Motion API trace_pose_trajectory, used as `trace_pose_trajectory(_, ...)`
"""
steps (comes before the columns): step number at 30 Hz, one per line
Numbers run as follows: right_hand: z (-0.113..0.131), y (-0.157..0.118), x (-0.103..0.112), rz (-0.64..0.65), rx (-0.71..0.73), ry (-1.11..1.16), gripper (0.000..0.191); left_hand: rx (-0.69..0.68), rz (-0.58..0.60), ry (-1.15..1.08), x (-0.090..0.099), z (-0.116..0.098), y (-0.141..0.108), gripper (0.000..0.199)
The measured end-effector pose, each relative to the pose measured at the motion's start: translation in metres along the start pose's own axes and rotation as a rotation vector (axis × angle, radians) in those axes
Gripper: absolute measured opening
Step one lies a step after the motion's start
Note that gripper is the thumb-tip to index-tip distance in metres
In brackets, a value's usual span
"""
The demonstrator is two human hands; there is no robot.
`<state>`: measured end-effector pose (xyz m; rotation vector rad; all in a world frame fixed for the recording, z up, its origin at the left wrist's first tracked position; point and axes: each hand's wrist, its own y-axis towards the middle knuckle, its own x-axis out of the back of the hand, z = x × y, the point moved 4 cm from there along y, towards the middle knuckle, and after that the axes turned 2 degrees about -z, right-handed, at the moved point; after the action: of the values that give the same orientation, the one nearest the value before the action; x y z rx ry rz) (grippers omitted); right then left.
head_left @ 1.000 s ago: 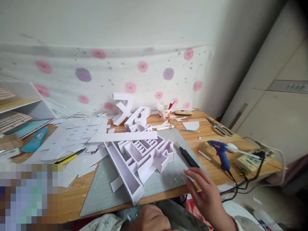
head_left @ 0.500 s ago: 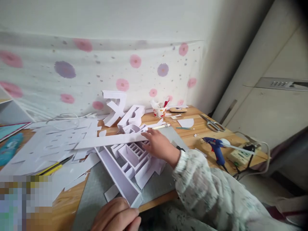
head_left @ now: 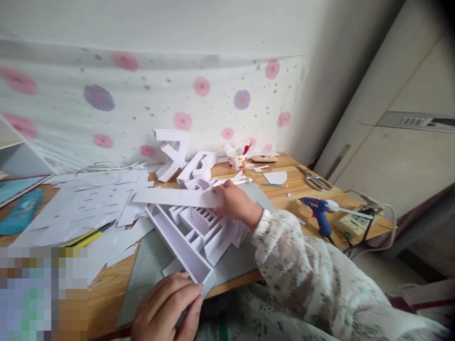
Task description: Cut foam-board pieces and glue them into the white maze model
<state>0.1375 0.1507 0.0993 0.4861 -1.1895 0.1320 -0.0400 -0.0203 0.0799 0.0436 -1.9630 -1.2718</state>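
My right hand (head_left: 235, 204) is closed on the right end of a flat white foam-board strip (head_left: 174, 196). The strip lies level above the far part of a hollow white foam-board structure (head_left: 179, 247), which has a long open channel and several small walled compartments. At the structure's near corner my left hand (head_left: 168, 308) is closed, thumb and fingers against the end wall. Beneath the structure is a grey cutting mat (head_left: 142, 272). Part of the structure's right side is hidden behind my right hand.
White foam-board letter shapes (head_left: 174, 154) stand at the back. Cut sheets (head_left: 95, 203) and a yellow-black cutter (head_left: 90, 235) lie left. To the right are a blue glue gun (head_left: 320, 215), scissors (head_left: 314, 180) and a power strip (head_left: 353, 223). A paper cup (head_left: 237, 162) stands behind.
The strip has shifted right and its left end has come away from the loose sheets. My left hand has moved up onto the structure's near corner. The view has tilted slightly.
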Motion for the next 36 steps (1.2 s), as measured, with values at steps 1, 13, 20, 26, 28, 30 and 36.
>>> trace_pose_trajectory(1,0.0,-0.009,0.007,-0.032,-0.002,0.037,0.054,0.005,-0.008,0.007,0.003,-0.001,0.0,0.017)
trace_pose_trajectory(13,-0.001,-0.18,0.002,-0.099,0.083,0.837,0.05,0.897,-0.17,-1.071,-0.012,0.011,-0.032,0.056)
trace_pose_trajectory(20,0.006,-0.214,-0.011,0.132,0.096,0.989,0.054,1.046,-0.334,-1.086,0.005,0.023,-0.018,0.073)
trace_pose_trajectory(26,0.011,-0.208,-0.001,0.147,0.21,0.897,0.062,1.147,-0.441,-1.036,0.007,0.033,-0.014,0.06)
trace_pose_trajectory(28,0.009,-0.209,-0.002,0.122,0.251,0.828,0.058,1.165,-0.409,-1.046,0.005,0.036,-0.016,0.064)
trace_pose_trajectory(30,0.006,-0.21,-0.004,0.079,0.273,0.774,0.059,1.129,-0.373,-1.066,0.004,0.038,-0.015,0.068)
trace_pose_trajectory(36,-0.002,-0.212,-0.005,-0.066,0.245,0.758,0.055,1.049,-0.475,-0.981,0.021,0.047,-0.011,0.055)
